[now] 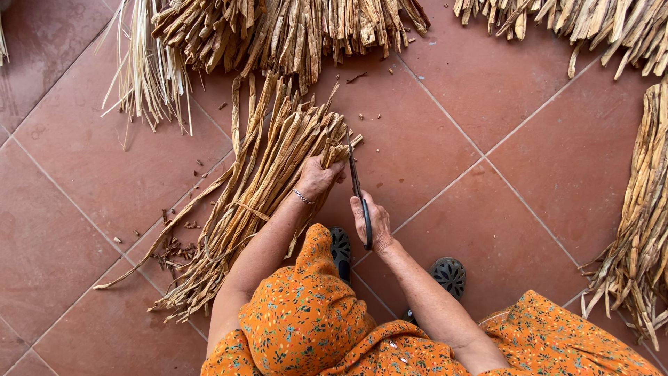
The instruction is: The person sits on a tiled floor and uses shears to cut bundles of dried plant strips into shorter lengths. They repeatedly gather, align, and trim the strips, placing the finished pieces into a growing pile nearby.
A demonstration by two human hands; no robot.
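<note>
Bundle of dried plant strips [243,202] lying slantwise on tiled floor [90,174], left of centre; likely light, stiff yet brittle, prone to shedding and sliding loose, so best gripped around the bunched upper end. Left hand [319,177] clamped there, near the cut tips. Just right, scissors [358,191] at the tips, blades slightly apart, handles gripped in right hand [372,223]. More dried bundles [640,230] far right.

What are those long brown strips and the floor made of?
The strips look like dried plant stalks or leaves: tan, matte, fibrous, curled and split at the ends. The floor looks like fired clay tile: reddish-brown squares with pale joint lines and a dull, slightly stained surface.
</note>
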